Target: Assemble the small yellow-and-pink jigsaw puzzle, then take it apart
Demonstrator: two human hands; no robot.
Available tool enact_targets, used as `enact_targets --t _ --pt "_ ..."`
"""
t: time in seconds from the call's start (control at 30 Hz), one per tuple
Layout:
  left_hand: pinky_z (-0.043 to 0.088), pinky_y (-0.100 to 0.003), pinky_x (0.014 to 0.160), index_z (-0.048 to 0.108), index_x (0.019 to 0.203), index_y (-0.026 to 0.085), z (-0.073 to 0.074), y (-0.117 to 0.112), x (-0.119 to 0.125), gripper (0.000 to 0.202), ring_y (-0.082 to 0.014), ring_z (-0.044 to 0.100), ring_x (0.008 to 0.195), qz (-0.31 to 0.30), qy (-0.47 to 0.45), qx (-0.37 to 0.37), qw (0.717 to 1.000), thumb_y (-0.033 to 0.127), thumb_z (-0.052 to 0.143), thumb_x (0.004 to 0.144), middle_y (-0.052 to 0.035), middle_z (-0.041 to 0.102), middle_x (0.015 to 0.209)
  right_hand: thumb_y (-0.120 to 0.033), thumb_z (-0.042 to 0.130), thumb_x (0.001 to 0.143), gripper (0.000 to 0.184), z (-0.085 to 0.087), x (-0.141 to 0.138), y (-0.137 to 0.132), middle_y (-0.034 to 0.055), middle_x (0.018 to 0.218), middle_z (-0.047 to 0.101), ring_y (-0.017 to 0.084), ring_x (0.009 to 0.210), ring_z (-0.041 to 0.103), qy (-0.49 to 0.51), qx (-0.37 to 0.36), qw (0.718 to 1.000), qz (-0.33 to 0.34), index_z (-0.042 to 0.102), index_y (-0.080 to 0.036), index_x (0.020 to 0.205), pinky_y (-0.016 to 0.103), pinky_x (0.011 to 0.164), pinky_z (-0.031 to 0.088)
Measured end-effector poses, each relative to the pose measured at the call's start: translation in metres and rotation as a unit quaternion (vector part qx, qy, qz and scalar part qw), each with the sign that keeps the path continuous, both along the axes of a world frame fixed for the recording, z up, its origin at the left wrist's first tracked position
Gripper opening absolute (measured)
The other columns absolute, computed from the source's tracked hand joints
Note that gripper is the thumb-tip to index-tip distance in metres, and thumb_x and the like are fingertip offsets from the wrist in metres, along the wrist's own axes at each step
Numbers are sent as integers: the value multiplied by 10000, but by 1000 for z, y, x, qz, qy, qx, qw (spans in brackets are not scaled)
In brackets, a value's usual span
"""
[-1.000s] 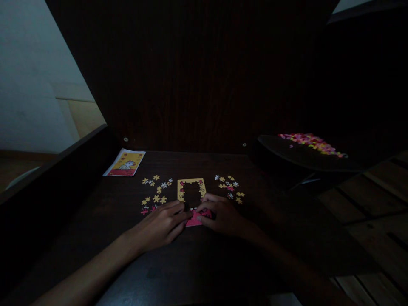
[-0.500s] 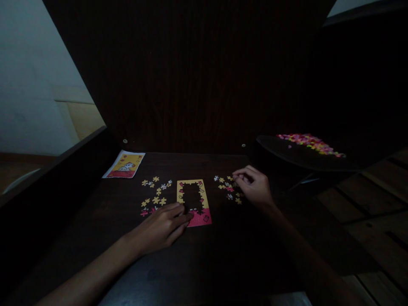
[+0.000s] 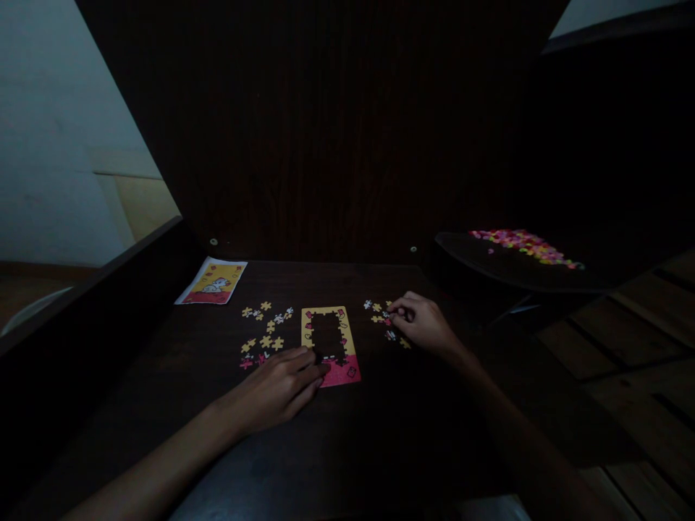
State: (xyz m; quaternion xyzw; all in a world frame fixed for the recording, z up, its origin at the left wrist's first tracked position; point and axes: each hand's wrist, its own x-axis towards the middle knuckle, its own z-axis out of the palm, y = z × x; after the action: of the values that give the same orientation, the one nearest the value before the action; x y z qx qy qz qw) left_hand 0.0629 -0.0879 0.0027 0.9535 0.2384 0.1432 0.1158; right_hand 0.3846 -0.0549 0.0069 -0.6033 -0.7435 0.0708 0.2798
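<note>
A half-built jigsaw puzzle (image 3: pixel 347 344), a yellow and pink border with a bare middle, lies on the dark table (image 3: pixel 337 449). My left hand (image 3: pixel 276 387) rests flat beside its lower left corner, fingers stretched out and touching the pink edge. My right hand (image 3: pixel 423 324) is over the right pile of loose pieces (image 3: pixel 378 312), its fingers pinched together on a small pink piece. Another scatter of loose yellow and white pieces (image 3: pixel 265 329) lies left of the puzzle.
A reference picture card (image 3: pixel 213 281) lies at the table's far left corner. A dark wooden panel rises behind the table. To the right, a dark round tray (image 3: pixel 489 264) holds several bright multicoloured pieces (image 3: pixel 524 244). Wooden floor boards show at the right.
My right hand left the puzzle's lower edge, went right to the pile of loose pieces, and has now closed its fingers on a piece there. My left hand has stayed in place.
</note>
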Motion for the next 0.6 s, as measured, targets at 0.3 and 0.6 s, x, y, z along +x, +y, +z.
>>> enact_targets --t 0.3,0.6 --pt "542 -318 785 603 1258 179 0 1 0 320 -190 614 848 6 1 0 1000 201 408 1006 -74 622 939 -162 605 804 135 -12 -13 -3 18 804 609 138 680 573 -33 -8 999 25 722 -199 860 249 622 434" --pt "538 -330 830 614 1241 191 3 1 -1 310 -191 624 891 6 -12 -3 1000 218 398 1020 -72 643 970 -154 589 823 133 -14 -24 -7 21 816 591 145 689 575 -12 3 999 46 705 -201 869 265 647 448"
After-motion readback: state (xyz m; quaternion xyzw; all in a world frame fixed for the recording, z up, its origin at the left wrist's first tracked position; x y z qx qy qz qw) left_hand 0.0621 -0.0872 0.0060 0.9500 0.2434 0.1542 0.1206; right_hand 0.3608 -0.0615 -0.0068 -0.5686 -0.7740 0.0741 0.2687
